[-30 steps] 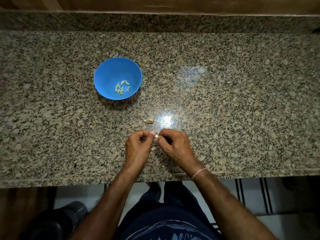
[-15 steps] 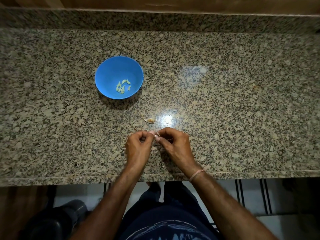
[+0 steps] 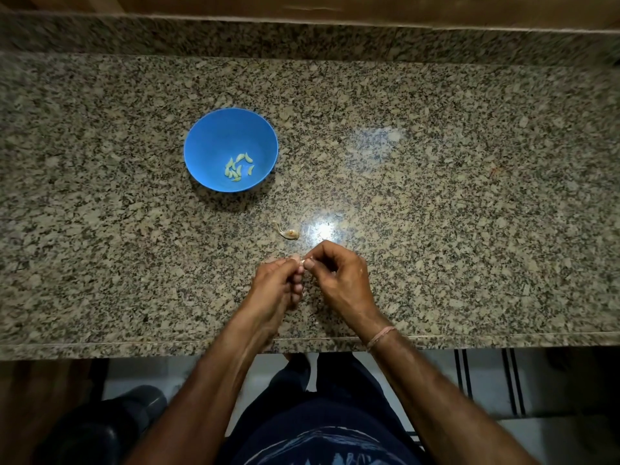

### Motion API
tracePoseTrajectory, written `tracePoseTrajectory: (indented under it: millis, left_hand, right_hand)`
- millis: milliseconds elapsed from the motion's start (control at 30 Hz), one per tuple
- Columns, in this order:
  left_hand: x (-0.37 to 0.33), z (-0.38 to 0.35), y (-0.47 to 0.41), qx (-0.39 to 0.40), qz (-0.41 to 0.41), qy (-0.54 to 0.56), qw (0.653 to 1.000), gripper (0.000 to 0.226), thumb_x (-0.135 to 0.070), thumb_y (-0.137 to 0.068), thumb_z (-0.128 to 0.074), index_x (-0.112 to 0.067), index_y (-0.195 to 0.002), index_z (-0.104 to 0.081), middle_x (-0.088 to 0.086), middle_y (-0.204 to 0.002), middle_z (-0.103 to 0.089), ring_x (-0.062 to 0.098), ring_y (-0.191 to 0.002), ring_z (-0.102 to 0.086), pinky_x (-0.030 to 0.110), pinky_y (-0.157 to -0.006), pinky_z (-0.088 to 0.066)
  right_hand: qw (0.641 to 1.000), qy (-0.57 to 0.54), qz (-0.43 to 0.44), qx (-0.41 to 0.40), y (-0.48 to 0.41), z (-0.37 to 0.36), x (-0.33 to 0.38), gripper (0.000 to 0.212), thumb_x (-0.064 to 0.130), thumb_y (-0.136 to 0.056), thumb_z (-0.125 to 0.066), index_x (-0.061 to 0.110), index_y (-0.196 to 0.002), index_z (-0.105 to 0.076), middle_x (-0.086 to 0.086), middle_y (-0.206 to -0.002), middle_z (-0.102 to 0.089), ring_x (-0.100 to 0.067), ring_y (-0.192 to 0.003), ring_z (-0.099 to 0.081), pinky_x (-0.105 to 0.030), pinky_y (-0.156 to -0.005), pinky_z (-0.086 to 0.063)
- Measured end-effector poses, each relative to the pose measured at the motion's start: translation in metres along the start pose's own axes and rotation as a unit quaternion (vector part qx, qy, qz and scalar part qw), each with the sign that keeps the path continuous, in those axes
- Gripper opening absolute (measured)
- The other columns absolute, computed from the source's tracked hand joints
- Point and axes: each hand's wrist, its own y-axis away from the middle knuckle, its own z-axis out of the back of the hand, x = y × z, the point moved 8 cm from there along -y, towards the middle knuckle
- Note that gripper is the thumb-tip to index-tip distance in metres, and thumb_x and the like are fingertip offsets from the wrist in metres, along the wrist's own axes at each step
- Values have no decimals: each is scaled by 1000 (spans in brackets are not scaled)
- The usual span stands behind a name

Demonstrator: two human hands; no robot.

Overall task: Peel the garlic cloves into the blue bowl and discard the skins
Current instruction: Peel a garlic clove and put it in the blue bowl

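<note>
— What are your fingers (image 3: 323,255) holding?
— My left hand (image 3: 278,286) and right hand (image 3: 339,276) meet, fingers curled, and pinch one small garlic clove (image 3: 303,262) between the tips, over the tabletop (image 3: 436,213).
— And around them?
— A skin scrap (image 3: 289,233) lies just beyond, beside a bright glare (image 3: 323,230) on the speckled granite. The blue bowl (image 3: 214,135) sits farther back to the left, with peeled cloves (image 3: 239,167) in its bottom. A wooden wall (image 3: 302,5) rises behind, and pale floor tiles (image 3: 503,380) show below the near edge.

place: you're standing in what looks like a home kitchen | evidence: polished speckled granite countertop (image 3: 436,196) with a raised granite upstand (image 3: 302,38) along its back edge | blue bowl (image 3: 214,135) holding peeled garlic cloves (image 3: 239,167) | pale floor (image 3: 486,384) below your counter edge
</note>
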Motion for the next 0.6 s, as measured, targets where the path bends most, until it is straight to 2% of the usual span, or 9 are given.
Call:
tracePoseTrajectory:
  millis: [67, 100, 167, 200, 267, 333, 433, 500, 600]
  left_hand:
    - [-18, 4, 5, -58, -113, -157, 979, 27, -23, -108, -51, -12, -86, -61, -5, -71, -51, 4, -59, -41, 19, -54, -34]
    - [-33, 3, 11, -99, -207, -274, 934, 27, -21, -109, -50, -12, -84, -56, -6, -73, -49, 3, -61, -39, 15, -55, -32]
    - [-51, -6, 25, -130, -345, -405, 837, 26, -15, -108, -49, -16, -83, -47, -7, -79, -45, 5, -66, -40, 15, -59, -33]
    - [-52, -8, 25, -122, -357, -416, 828, 26, -14, -108, -49, -17, -83, -46, -6, -79, -45, 5, -68, -40, 16, -59, -33]
    - [-41, -4, 11, -79, -256, -340, 902, 28, -22, -110, -47, -12, -85, -52, -3, -77, -51, 6, -66, -43, 15, -58, -35]
    - [-17, 0, 0, -29, -87, -181, 979, 28, -24, -110, -46, -10, -89, -57, -1, -73, -50, 8, -61, -44, 21, -55, -38]
    - [12, -5, -5, 18, 65, 16, 998, 24, -17, -107, -45, -12, -86, -56, -3, -67, -45, 9, -56, -41, 24, -52, -34]
    - [11, -6, -3, 12, 44, 7, 999, 25, -19, -108, -45, -14, -86, -56, -3, -69, -44, 8, -56, -41, 24, -52, -35]
    - [-25, -3, 10, -61, -171, -250, 951, 30, -24, -111, -45, -17, -83, -54, -6, -71, -48, 0, -59, -41, 17, -54, -36]
  right_hand:
    - [996, -49, -65, 38, -1, -3, -7, 9, 12, -96, -73, 9, -88, -71, -1, -82, -73, -14, -75, -69, -26, -71, -60]
    - [982, -121, -130, 68, 0, -7, -13, 11, 11, -98, -70, 7, -88, -70, -3, -80, -72, -14, -72, -67, -25, -69, -58]
    - [909, -290, -272, 122, 12, -18, -20, 12, 7, -100, -64, 3, -89, -68, -5, -78, -71, -13, -68, -64, -23, -67, -54]
    - [885, -323, -308, 130, 15, -20, -22, 11, 7, -100, -64, 3, -90, -68, -5, -77, -71, -13, -68, -63, -23, -67, -53]
    - [922, -264, -261, 114, 12, -14, -24, 10, 9, -99, -66, 6, -90, -67, -3, -78, -70, -10, -68, -62, -21, -65, -54]
    - [993, -48, -95, 58, 1, 1, -13, 12, 11, -97, -70, 12, -86, -67, 2, -77, -68, -4, -68, -61, -18, -65, -54]
    - [998, 54, 32, 31, -2, 3, 2, 15, 6, -94, -73, 14, -82, -68, 5, -77, -69, -2, -73, -64, -14, -68, -53]
    - [999, 12, -3, 42, -2, 2, -3, 12, 6, -94, -73, 11, -84, -70, 2, -79, -71, -2, -74, -65, -18, -71, -55]
    - [946, -219, -212, 113, 6, -11, -29, 16, 6, -98, -67, -9, -104, -67, -12, -87, -73, -16, -76, -67, -26, -73, -58]
